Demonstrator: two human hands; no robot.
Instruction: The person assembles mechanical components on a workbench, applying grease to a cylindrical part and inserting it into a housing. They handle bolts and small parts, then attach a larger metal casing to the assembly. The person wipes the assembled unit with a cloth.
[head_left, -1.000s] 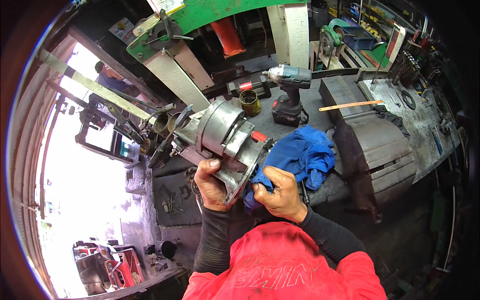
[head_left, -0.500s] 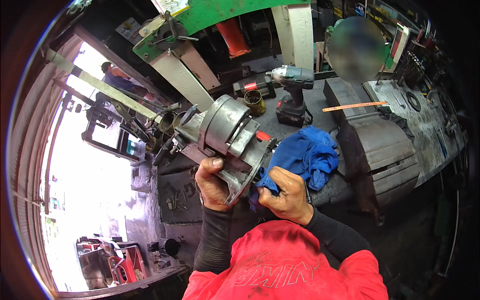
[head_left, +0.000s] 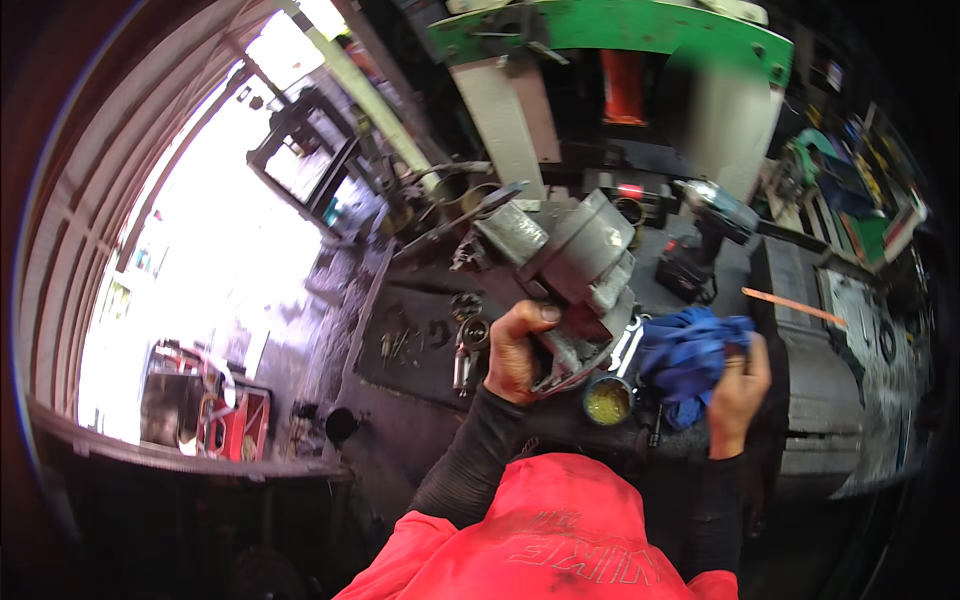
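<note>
My left hand is closed round the lower edge of a grey cast-metal housing, thumb on top. The housing is tilted above the bench, its round drum-like part facing away from me. To its right, my right hand grips a crumpled blue rag, apart from the housing; the rag partly hides the fingers. Between the two hands stands a small can with yellowish grease-like content. Shiny wrenches lie just behind the can.
A cordless impact wrench stands behind the rag. On the right is a large metal vise-like block with an orange strip on it. Small metal parts lie on the bench at left. A green press frame rises behind.
My right hand has moved right, taking the blue rag away from the housing. The can and wrenches now show. The whole view has shifted, with the bench further right.
</note>
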